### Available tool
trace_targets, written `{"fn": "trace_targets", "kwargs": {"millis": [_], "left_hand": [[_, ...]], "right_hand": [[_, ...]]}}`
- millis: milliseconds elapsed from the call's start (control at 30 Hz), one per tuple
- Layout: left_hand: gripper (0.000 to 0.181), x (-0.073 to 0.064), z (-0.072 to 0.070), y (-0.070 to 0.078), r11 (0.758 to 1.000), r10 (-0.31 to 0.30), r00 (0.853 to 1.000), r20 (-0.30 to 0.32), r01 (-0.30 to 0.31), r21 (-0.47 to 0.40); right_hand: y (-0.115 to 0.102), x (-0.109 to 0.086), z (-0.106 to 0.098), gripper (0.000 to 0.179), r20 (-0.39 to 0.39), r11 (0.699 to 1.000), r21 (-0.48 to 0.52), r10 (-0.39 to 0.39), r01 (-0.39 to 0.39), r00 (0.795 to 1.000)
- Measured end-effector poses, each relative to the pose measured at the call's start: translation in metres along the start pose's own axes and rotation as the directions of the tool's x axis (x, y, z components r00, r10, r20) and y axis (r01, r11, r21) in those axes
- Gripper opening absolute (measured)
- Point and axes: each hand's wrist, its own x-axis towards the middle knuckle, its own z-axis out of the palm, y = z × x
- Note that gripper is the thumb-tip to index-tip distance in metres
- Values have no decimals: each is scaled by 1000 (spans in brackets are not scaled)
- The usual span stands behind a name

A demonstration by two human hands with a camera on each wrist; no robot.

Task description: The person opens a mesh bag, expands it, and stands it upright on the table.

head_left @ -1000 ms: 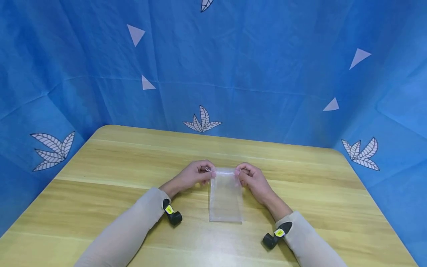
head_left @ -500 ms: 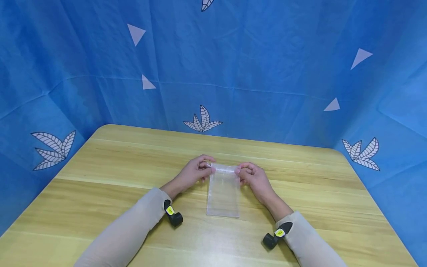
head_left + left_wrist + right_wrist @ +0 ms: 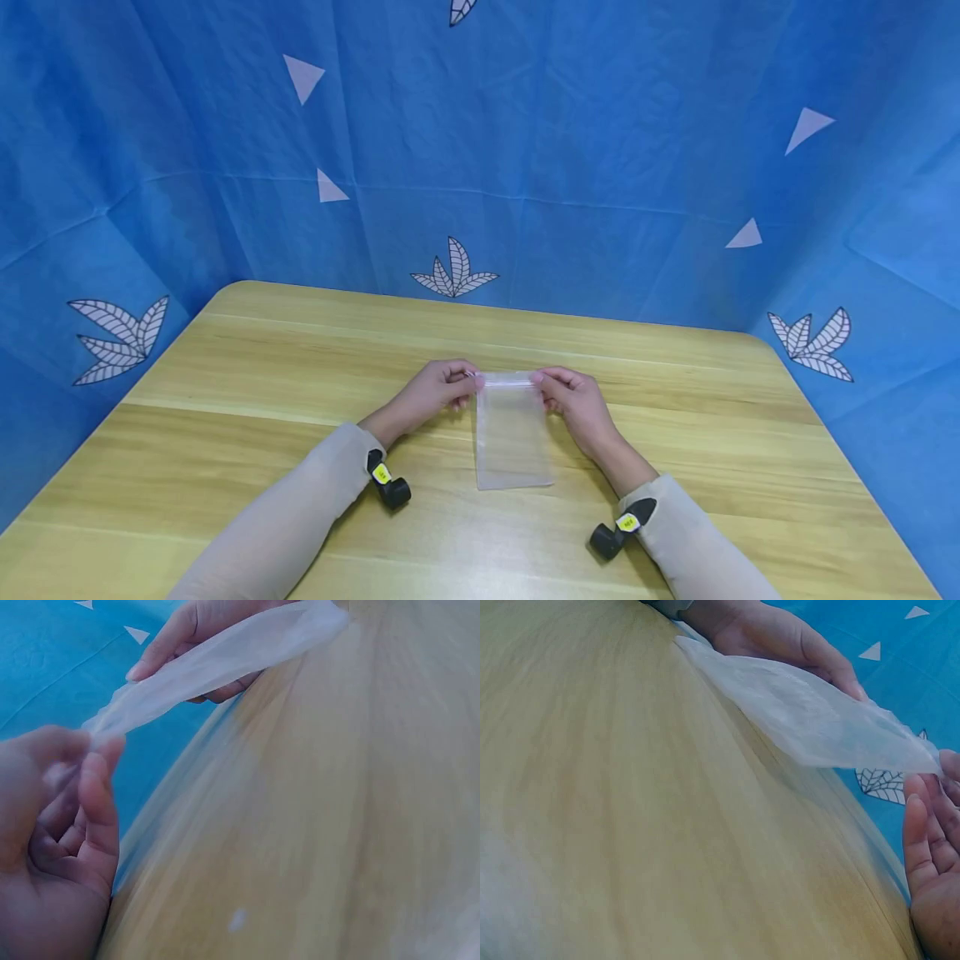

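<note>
Between my hands hangs a small see-through bag point(image 3: 514, 437) with a whitish band across near its top. My left hand point(image 3: 438, 392) pinches its upper left corner between thumb and fingers, and my right hand point(image 3: 581, 406) pinches the upper right corner. A tiny white bit of cord shows by the left fingertips. Seen from the left wrist, the bag point(image 3: 217, 664) looks thin and cloudy, stretching from the left hand point(image 3: 64, 817) at the left. The right wrist view has the bag point(image 3: 802, 720) running to the right hand point(image 3: 937, 847). Nothing can be seen inside it.
A wood-grain table point(image 3: 300, 350) lies under the hands. Blue cloth point(image 3: 600, 167) with white triangles and leaf prints stands behind and at both sides. Each sleeve cuff carries a black wrist camera, left point(image 3: 392, 487) and right point(image 3: 609, 540).
The bag's lower end has swung left and then back right. My left hand rose slightly and came back down. The white cord loop by the left fingers now shows less. Both hands keep their pinch.
</note>
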Motion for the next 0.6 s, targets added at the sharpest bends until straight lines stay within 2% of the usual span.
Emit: {"fn": "trace_targets", "kwargs": {"millis": [100, 333, 600], "left_hand": [[19, 0, 0, 0, 1000, 12, 1000, -11, -13, -7], [15, -1, -2, 2, 1000, 14, 999, -32, -15, -23], [11, 3, -2, -1, 996, 21, 998, -60, -27, -89]], "right_hand": [[-1, 0, 0, 23, 6, 1000, -14, 21, -21, 1000], [-5, 2, 3, 24, 3, 992, -116, 41, -40, 999], [-3, 1, 2, 23, 4, 992, -118, 41, -40, 999]]}}
